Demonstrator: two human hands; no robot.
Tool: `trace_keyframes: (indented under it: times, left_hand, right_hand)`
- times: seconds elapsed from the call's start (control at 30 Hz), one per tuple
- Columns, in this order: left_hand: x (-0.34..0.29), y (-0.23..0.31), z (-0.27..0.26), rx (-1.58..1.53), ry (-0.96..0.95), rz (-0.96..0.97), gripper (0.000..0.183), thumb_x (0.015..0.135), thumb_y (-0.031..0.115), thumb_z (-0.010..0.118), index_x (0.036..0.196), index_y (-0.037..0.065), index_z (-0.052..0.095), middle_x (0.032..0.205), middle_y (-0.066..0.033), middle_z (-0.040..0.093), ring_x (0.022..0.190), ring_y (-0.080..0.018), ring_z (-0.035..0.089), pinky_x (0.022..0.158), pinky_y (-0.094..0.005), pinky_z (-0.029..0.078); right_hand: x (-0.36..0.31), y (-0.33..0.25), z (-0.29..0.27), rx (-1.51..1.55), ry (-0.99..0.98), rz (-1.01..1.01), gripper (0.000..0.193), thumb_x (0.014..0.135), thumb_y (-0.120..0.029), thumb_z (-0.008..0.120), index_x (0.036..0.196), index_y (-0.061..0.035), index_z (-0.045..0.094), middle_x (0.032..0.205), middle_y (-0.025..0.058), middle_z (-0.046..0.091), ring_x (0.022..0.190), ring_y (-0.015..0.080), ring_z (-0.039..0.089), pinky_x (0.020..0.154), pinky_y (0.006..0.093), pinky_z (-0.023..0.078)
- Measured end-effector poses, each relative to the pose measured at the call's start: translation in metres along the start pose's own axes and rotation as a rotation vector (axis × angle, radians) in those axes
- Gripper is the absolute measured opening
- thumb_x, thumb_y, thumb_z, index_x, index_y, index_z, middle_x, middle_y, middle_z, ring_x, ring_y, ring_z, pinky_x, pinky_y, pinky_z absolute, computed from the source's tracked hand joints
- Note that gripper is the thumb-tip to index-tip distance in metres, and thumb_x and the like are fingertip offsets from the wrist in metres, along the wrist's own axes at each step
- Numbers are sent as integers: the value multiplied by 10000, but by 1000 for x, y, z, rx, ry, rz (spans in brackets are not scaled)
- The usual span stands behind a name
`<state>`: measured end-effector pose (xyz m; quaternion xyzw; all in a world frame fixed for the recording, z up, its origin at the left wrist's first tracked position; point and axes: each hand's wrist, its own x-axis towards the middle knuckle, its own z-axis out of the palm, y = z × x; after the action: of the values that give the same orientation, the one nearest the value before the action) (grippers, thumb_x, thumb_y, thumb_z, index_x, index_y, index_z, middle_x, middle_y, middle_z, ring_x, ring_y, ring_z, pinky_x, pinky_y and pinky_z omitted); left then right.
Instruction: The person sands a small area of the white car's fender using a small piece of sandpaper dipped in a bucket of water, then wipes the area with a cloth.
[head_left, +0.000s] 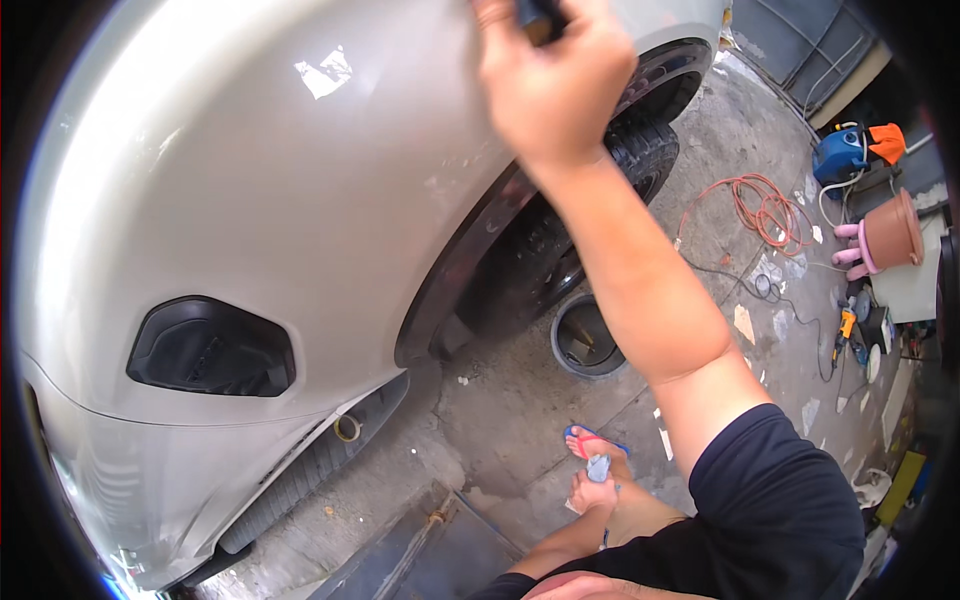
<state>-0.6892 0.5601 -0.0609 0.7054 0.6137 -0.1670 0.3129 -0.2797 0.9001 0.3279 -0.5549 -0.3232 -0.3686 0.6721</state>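
Observation:
My right hand [555, 95] reaches up to the top edge, slightly blurred. Its fingers are wrapped round a dark block-like object [541, 18], partly cut off by the frame, against the pale silver car body panel [330, 220]. Low in the middle, my left hand [594, 492] is closed on a crumpled grey-blue cloth [598, 468], beside a foot in a red and blue flip-flop [590, 440]. The panel has a black angular cover [212, 348] and a jagged bright white patch [325, 72]. Black trim [470, 260] edges the wheel arch.
A grey bucket [588, 338] stands by the tyre [648, 160]. A tape roll [347, 428] rests on the side step [310, 475]. To the right lie an orange hose [765, 215], a yellow power tool [846, 325], a brown tub [890, 232] and a blue machine [838, 157].

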Motion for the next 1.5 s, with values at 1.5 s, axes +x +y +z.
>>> trace_keyframes:
  times: [1.5]
  left_hand:
    - [-6,6,-10,-2,-43,-43,541,781,466,752,1123,56,665,1161,-178,671,1058,-402,672,934,-524,526]
  right_hand:
    - [-38,19,-20,-166,99,90,130,765,-142,764,787,-181,641,745,-46,595,702,179,571,788,373,279]
